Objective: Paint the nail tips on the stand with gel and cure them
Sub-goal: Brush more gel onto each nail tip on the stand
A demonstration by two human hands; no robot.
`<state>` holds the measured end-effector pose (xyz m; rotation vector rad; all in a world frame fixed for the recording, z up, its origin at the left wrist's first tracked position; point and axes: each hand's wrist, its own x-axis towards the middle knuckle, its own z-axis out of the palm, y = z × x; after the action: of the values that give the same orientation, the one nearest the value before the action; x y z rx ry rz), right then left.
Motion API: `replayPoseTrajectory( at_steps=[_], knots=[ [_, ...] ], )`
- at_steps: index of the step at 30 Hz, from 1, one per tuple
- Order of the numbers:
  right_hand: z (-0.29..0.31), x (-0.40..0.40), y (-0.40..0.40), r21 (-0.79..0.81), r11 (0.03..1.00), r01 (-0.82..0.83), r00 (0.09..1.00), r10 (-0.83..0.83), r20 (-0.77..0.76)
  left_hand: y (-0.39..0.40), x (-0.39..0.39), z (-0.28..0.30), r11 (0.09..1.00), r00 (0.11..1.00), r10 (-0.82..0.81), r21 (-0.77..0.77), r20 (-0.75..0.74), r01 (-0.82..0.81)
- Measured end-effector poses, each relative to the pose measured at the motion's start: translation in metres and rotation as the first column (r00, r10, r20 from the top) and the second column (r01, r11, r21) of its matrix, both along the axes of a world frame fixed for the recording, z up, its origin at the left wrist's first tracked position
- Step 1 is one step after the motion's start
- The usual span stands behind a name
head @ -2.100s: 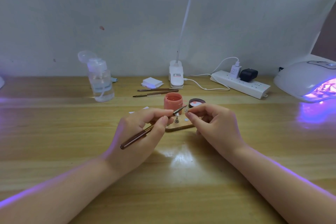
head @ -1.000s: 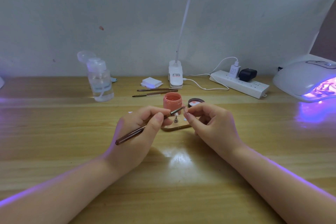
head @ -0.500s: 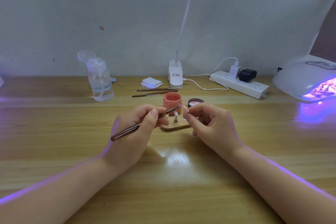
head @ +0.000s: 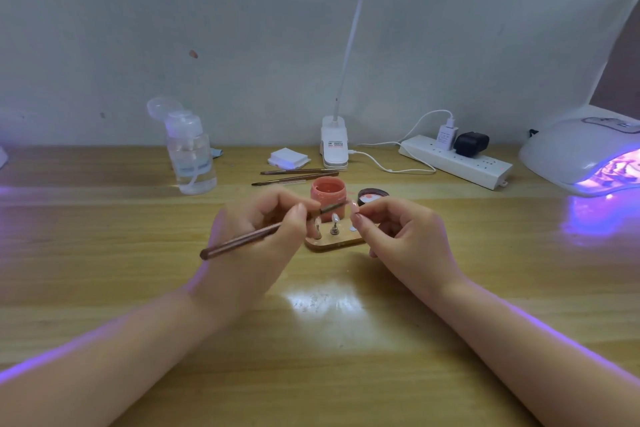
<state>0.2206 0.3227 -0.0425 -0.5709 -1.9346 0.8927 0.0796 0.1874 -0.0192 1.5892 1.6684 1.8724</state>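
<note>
Writing: the white clip lamp base [head: 334,146] at the back of the counter [head: 104,253] carries a label with a red line of print, too small to read. No other lettering can be made out.

The left hand [head: 252,246] pinches a brown brush [head: 249,237] between thumb and fingers; the handle slants down to the left and the bristle end points right, above the stand [head: 334,242]. The right hand [head: 401,236] is curled, its thumb and forefinger pinching a pink nail tip [head: 354,207] just beside the brush end. The wooden stand lies on the counter between the two hands, with small metal posts upright on it; one post [head: 334,225] carries a pale tip.

Directly behind the stand is an open pink gel jar [head: 328,196], with its dark lid [head: 372,196] lying just to the right. Two spare brushes [head: 294,175] lie further back, beside a stack of white pads [head: 288,158]. A clear pump bottle [head: 190,152] stands at back left. A white power strip [head: 457,161] with two plugs sits at back right. The curing lamp [head: 585,152] at far right glows violet.

The hands partly hide the stand's ends.
</note>
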Motion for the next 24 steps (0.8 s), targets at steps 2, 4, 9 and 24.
replayPoseTrajectory(
  at_steps=[2, 4, 9, 24],
  knots=[
    [-0.001, -0.001, 0.000, 0.013, 1.000, 0.008, 1.000, -0.008, 0.013, 0.008, -0.002, 0.014, 0.995, 0.995, 0.099, -0.019, 0.013, -0.099],
    [-0.002, -0.002, 0.001, 0.030, 0.999, 0.012, 1.000, -0.013, 0.027, 0.019, -0.011, 0.031, 0.982, 0.984, 0.177, -0.063, 0.005, -0.177],
    [-0.004, -0.003, 0.005, 0.085, 0.996, 0.017, 0.999, -0.021, 0.050, 0.052, -0.033, 0.062, 0.908, 0.936, 0.311, -0.238, -0.164, -0.344],
    [-0.003, -0.003, 0.003, 0.097, 0.995, 0.005, 0.999, -0.009, 0.042, 0.110, -0.038, 0.059, 0.716, 0.927, 0.112, -0.617, -0.358, -0.325]
  ],
)
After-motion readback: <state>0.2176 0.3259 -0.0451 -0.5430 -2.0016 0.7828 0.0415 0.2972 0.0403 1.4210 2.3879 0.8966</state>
